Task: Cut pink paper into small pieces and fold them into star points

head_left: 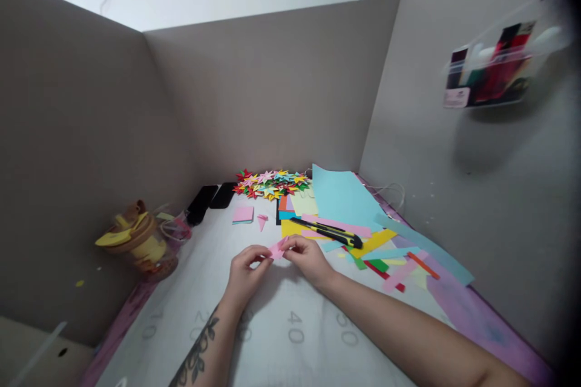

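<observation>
Between my two hands is a small pink piece of paper (277, 249), partly folded, held just above the white table mat. My left hand (249, 266) pinches its left edge between thumb and fingers. On the other side, my right hand (308, 259) grips the right edge, its fingertips covering part of the paper. Beyond the hands lies a folded pink paper piece (262, 221), with a stack of square paper sheets (243, 214) to its left. A yellow and black utility knife (331, 232) rests on paper strips just past my right hand.
Colourful folded paper stars (272, 184) are heaped at the back. A large light blue sheet (340, 193) and cut strips (385, 260) cover the right side. Two dark phones (203, 202) and a cup with a yellow lid (147, 245) stand or lie left. Grey partitions (272, 97) enclose the table.
</observation>
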Demonstrator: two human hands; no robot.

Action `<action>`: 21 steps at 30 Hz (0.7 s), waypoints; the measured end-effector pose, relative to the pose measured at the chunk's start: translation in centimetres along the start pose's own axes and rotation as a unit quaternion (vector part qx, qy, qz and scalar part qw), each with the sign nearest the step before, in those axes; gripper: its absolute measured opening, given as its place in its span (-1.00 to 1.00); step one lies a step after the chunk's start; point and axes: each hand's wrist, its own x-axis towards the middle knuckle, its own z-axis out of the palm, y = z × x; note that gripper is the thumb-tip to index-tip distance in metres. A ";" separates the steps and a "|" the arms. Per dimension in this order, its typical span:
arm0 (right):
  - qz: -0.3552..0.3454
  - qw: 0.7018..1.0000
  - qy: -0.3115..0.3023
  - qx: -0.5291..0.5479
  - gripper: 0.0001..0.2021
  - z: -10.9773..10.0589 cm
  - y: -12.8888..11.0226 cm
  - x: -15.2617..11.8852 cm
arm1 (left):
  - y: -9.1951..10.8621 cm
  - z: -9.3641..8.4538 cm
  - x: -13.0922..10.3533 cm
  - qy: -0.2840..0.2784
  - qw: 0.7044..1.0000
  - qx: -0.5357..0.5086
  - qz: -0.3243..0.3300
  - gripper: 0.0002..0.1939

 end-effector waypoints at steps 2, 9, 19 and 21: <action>0.000 1.000 -0.001 0.002 -0.96 0.1 0.0 0.0 | 0.0 -0.1 0.1 0.012 1.000 0.004 0.013 -0.95; -0.004 1.000 0.021 -0.020 -0.95 0.3 -0.1 -0.2 | 0.4 0.0 0.1 0.042 0.998 -0.012 -0.036 -0.95; 0.039 0.997 0.066 0.022 -0.90 1.5 0.2 0.0 | 1.2 1.2 0.3 0.108 0.973 -0.079 -0.189 -0.87; 0.049 0.995 0.083 0.039 -0.87 1.8 0.3 0.1 | 0.9 1.5 0.2 0.111 0.968 -0.083 -0.210 -0.83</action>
